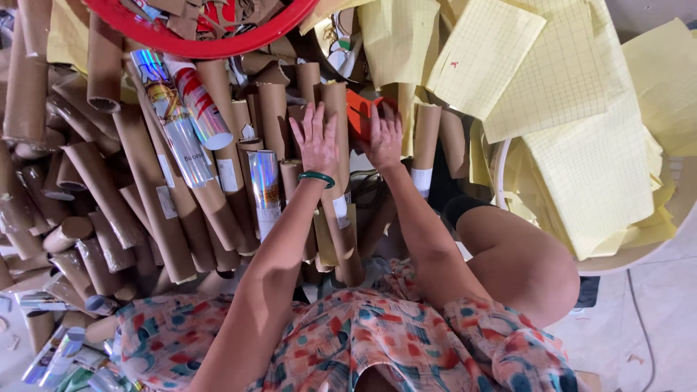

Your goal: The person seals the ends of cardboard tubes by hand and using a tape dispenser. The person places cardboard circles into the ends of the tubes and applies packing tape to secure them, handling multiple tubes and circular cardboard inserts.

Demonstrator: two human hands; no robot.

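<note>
A red round basin (203, 45) sits at the top of the view, its rim showing, filled with brown cardboard scraps and bits of red. To the right, a pale round tub (624, 255) is heaped with yellow gridded paper sheets (573, 123) that spill over its edge and fan out across the upper right. Between them lies a dense pile of brown cardboard tubes (152, 210), lying at many angles, some with white labels near their ends. A few tubes are wrapped in shiny holographic film: two holographic rolls (181, 109) lean side by side near the basin, and a shorter holographic roll (265, 190) lies just left of the left forearm. The left hand (316, 141), with a green bangle (317, 176) on its wrist, is spread flat with fingers open, palm pressed down on an upright-lying cardboard tube (335, 123) in the middle of the pile; it grips nothing. The right hand (383, 136) rests just beside it, fingers loosely spread, touching an orange-red piece (361, 112) that lies among the tube ends; whether it grips that piece cannot be told. The person wears a patterned floral garment (348, 341).
</note>
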